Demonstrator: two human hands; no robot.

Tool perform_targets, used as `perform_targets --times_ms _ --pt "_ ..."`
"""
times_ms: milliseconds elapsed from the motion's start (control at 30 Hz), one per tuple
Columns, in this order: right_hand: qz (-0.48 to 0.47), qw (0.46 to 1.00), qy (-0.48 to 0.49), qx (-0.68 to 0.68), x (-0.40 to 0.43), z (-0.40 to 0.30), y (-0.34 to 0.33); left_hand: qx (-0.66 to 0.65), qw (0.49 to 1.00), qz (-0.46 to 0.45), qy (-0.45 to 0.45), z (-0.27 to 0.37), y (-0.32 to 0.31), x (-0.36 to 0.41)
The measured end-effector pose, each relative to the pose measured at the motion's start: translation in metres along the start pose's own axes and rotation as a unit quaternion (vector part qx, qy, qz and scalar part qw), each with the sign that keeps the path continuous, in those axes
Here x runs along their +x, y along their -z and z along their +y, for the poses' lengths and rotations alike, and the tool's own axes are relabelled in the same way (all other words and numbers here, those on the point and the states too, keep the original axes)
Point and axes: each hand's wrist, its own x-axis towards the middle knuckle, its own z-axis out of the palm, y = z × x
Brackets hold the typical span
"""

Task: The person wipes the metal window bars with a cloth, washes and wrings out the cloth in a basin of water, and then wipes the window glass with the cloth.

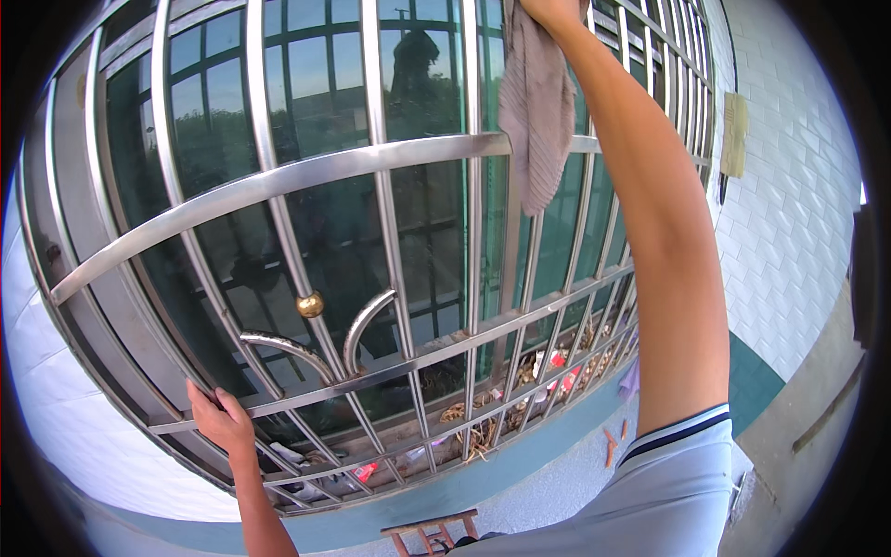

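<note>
My right hand (pixel 555 12) is raised to the top edge of the view, which cuts part of it off. From it hangs a ribbed grey-brown cloth (pixel 537 118), draped in front of the stainless steel window grille (pixel 306 174). Low on the left, my left hand (pixel 224 421) is closed around a bar of the same grille, near a horizontal rail. Behind the bars stand dark green glass panes (pixel 424 230) that reflect a person and the sky. A gold-coloured ball (pixel 310 304) sits on one upright between two curved, rust-spotted bars.
Litter and dry plant scraps (pixel 480 425) lie on the sill inside the grille. Below is the top of a reddish-brown wooden ladder or stool (pixel 430 532). White tiled wall (pixel 786 209) runs along the right, with a strip of yellowish tape or board (pixel 734 136) on it.
</note>
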Motion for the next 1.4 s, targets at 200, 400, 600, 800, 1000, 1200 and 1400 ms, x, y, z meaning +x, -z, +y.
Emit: perform_targets --times_ms 200,400,600,800,1000,1200,1400 --pt "-0.163 0.948 -0.158 0.223 -0.064 0.002 -0.013 0.030 0.999 0.019 -0.005 -0.020 0.005 0.000" --pt "-0.179 0.980 0.056 -0.061 -0.175 -0.002 0.091 -0.011 1.000 -0.015 0.021 -0.004 -0.008 -0.003" --pt "0.009 0.998 0.057 -0.005 -0.196 -0.021 0.084 -0.026 0.998 -0.036 0.053 -0.008 -0.005 -0.004" --pt "0.156 0.975 0.030 0.152 -0.225 -0.012 0.068 0.015 1.000 0.012 -0.025 -0.006 -0.011 -0.005" --pt "0.154 0.940 -0.131 0.276 -0.261 -0.006 0.112 0.015 1.000 0.009 -0.010 -0.011 -0.008 -0.004" --pt "0.172 0.979 0.039 0.102 -0.198 0.026 0.126 0.001 1.000 -0.005 0.020 -0.018 -0.010 -0.008" --pt "-0.233 0.970 0.042 0.050 -0.170 0.019 0.124 -0.024 0.999 -0.024 0.027 -0.010 -0.005 -0.005"
